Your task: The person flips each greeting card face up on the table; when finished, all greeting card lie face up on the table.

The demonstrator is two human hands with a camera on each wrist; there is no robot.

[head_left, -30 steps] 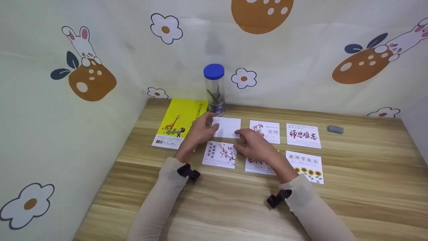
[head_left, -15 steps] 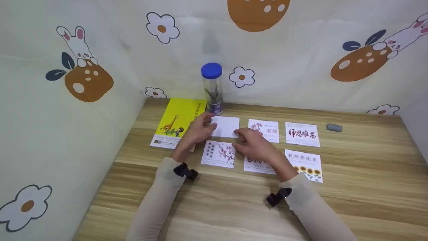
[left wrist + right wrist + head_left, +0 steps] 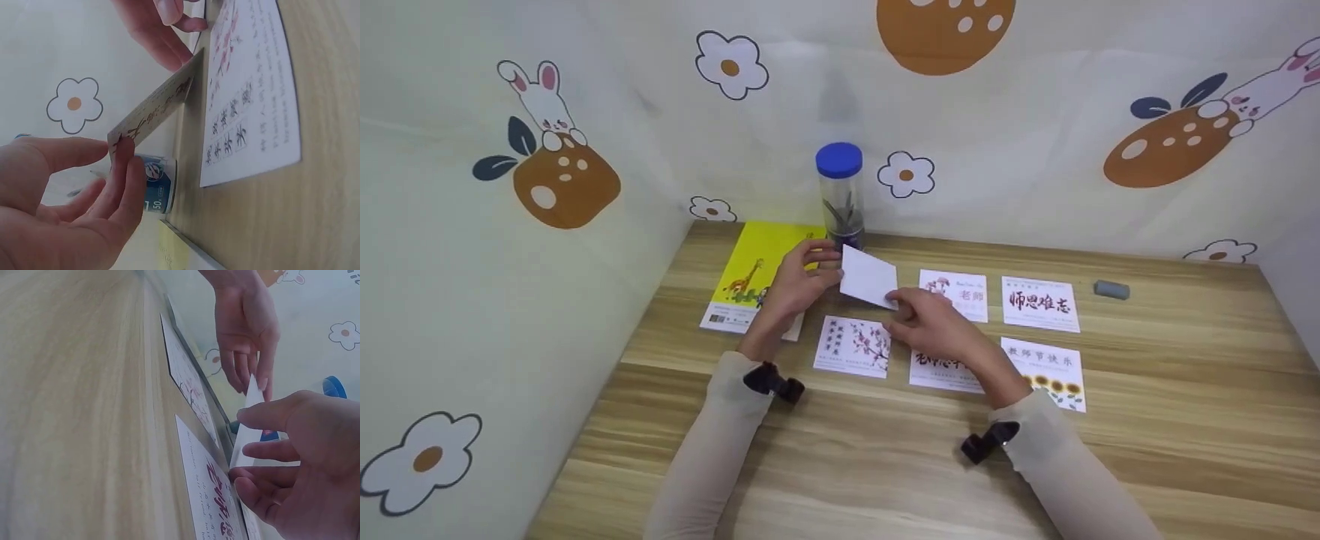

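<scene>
A card (image 3: 870,277), white on its upper face, is tilted with its left side raised off the table. Reddish-brown lettering on the card's underside (image 3: 154,112) shows in the left wrist view. My left hand (image 3: 799,283) pinches its left edge between thumb and fingers. At the opposite edge, the bent fingers of my right hand (image 3: 937,324) touch the lower right corner, which stays down near the table. Just below lies a blossom card (image 3: 851,346). A card with dark lettering (image 3: 941,373) lies partly hidden under my right hand.
Printed cards lie to the right: a pink-flower card (image 3: 964,296), a red-lettered card (image 3: 1041,304) and a sunflower card (image 3: 1044,367). A grey eraser-like block (image 3: 1112,289) is beyond. Behind the hands stand a blue-lidded clear jar (image 3: 840,195) and a yellow booklet (image 3: 761,255).
The white-faced card lay flat before; its left side has now come up in my left hand, which rose slightly. My right hand has barely moved, and the other cards stay in place.
</scene>
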